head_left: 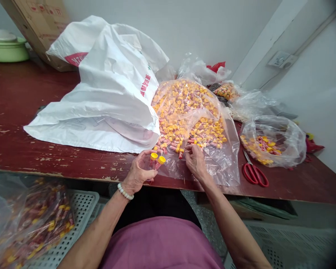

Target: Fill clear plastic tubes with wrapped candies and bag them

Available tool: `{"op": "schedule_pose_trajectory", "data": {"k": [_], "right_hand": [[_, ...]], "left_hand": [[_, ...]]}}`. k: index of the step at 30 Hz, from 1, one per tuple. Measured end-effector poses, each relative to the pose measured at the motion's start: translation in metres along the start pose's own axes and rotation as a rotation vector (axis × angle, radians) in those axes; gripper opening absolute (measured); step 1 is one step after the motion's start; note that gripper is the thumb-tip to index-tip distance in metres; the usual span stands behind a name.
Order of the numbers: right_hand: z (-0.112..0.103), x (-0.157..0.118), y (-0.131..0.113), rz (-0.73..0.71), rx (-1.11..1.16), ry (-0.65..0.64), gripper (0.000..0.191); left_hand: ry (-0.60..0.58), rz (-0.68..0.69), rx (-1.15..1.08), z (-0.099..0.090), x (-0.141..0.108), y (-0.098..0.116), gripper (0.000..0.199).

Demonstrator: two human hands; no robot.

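Head view: left hand [139, 170] grips 2 yellow-capped tubes [161, 160], caps up, presumably keeping them together. Right hand [195, 158] fingers narrow at near edge of bagged tube pile [182, 101], 12 o'clock; can't tell if gripping. Red-handled scissors [251, 173], 3 o'clock, likely kept reachable.

Head-worn view, facing forward and down, near tabletop [14, 97].

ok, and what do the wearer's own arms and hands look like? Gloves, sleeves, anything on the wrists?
No gloves. The left hand has a bracelet of pale, round beads at its wrist; the right hand shows nothing worn. Both forearms are bare, no sleeves in view. The top is mauve.
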State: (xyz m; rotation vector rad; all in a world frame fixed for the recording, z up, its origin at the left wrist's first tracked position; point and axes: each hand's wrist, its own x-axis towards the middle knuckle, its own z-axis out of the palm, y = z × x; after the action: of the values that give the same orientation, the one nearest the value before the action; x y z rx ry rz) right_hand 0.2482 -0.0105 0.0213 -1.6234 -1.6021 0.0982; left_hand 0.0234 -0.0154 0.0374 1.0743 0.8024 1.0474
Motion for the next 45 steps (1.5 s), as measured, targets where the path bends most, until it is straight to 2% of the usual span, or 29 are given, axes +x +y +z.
{"op": "schedule_pose_trajectory", "data": {"k": [2,5,9,12,15,17,19,22,27,30,33,35,36,39,41,43,45], "right_hand": [[0.009,0.001,0.013,-0.01,-0.109,-0.046,0.018],[0.017,0.0,0.019,-0.034,-0.224,-0.124,0.029],[0.007,0.009,0.017,0.034,-0.17,-0.192,0.025],[-0.008,0.013,0.002,0.189,0.102,-0.096,0.019],[-0.016,0.004,-0.033,0.3,0.637,-0.069,0.026],[-0.016,-0.006,-0.061,0.291,0.855,-0.088,0.027],[-0.013,-0.015,-0.082,0.231,0.907,-0.068,0.023],[-0.009,-0.026,-0.096,0.067,0.775,-0.031,0.015],[-0.011,-0.034,-0.089,-0.164,0.417,-0.113,0.01],[-0.015,-0.04,-0.086,-0.302,0.183,-0.161,0.028],[-0.016,-0.043,-0.085,-0.388,0.101,-0.236,0.052],[-0.016,-0.039,-0.078,-0.388,0.124,-0.254,0.051],[-0.016,-0.036,-0.07,-0.349,0.135,-0.219,0.045],[-0.019,-0.017,-0.029,-0.096,0.049,0.021,0.028],[-0.022,-0.001,0.007,0.055,-0.152,0.118,0.024],[-0.025,0.013,0.039,0.164,-0.312,0.086,0.025],[-0.027,0.024,0.061,0.223,-0.344,0.014,0.026]], "left_hand": [[0.04,-0.028,-0.095,-0.001,0.002,-0.005,0.056],[0.096,-0.036,-0.137,0.003,0.004,-0.011,0.057],[0.145,0.015,0.064,0.008,0.003,-0.012,0.055],[0.128,0.129,0.256,0.01,0.001,-0.009,0.051],[0.076,0.225,0.345,0.013,-0.001,-0.009,0.05],[0.039,0.253,0.388,0.016,-0.002,-0.01,0.05],[0.003,0.268,0.414,0.018,-0.003,-0.011,0.05],[-0.024,0.279,0.406,0.021,-0.006,-0.01,0.049],[-0.053,0.273,0.36,0.024,-0.009,-0.004,0.051],[-0.054,0.212,0.313,0.022,-0.008,-0.003,0.053],[-0.032,0.108,0.254,0.018,-0.007,-0.007,0.053],[-0.012,0.067,0.221,0.015,-0.006,-0.007,0.053],[0.006,0.057,0.214,0.013,-0.005,-0.007,0.053],[0.08,-0.001,0.217,0.008,-0.005,-0.003,0.053],[0.121,-0.043,0.229,0.004,-0.005,-0.001,0.055],[0.124,-0.047,0.251,0.002,-0.004,-0.002,0.055],[0.109,-0.012,0.292,0.002,-0.004,-0.004,0.054]]}}
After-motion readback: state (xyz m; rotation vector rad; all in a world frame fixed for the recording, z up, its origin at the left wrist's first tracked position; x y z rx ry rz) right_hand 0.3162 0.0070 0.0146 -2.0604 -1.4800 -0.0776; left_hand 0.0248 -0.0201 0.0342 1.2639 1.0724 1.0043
